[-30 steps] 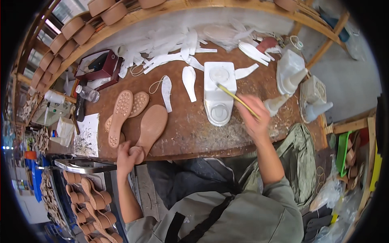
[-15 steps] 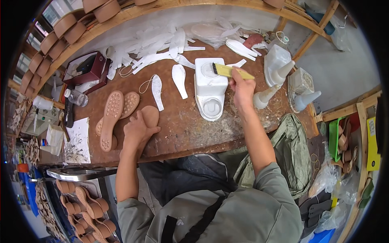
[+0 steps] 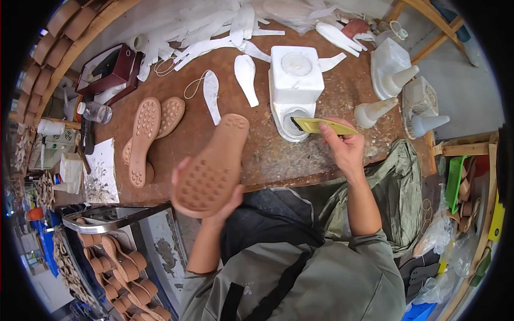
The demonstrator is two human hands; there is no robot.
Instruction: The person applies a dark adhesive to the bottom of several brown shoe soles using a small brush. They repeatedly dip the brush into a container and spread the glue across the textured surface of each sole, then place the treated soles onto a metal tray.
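My left hand (image 3: 234, 205) grips a tan shoe sole (image 3: 212, 167) by its wide end, its dimpled face upward and raised off the bench. In my right hand (image 3: 347, 151) is a flat brush (image 3: 334, 127) with a yellow-green handle; its dark bristles are at the round cup in the foot of a white plastic dispenser (image 3: 297, 85). Left of the held sole, one dimpled sole (image 3: 144, 134) rests across another sole (image 3: 173, 113). White insole-shaped pieces (image 3: 245, 76) lie between the soles and the dispenser.
White cut strips (image 3: 206, 49) pile up along the back. A maroon box (image 3: 126, 67), a clear bottle (image 3: 95, 112) and a stained paper (image 3: 101, 174) sit at left. Cone-tipped bottles (image 3: 376, 111) stand at right. Heeled soles (image 3: 128, 267) hang on a rack at lower left.
My left hand has lifted the sole off the bench and brought it nearer, dimpled face up. My right hand has moved the brush from the dispenser's top down to its cup. The view has shifted.
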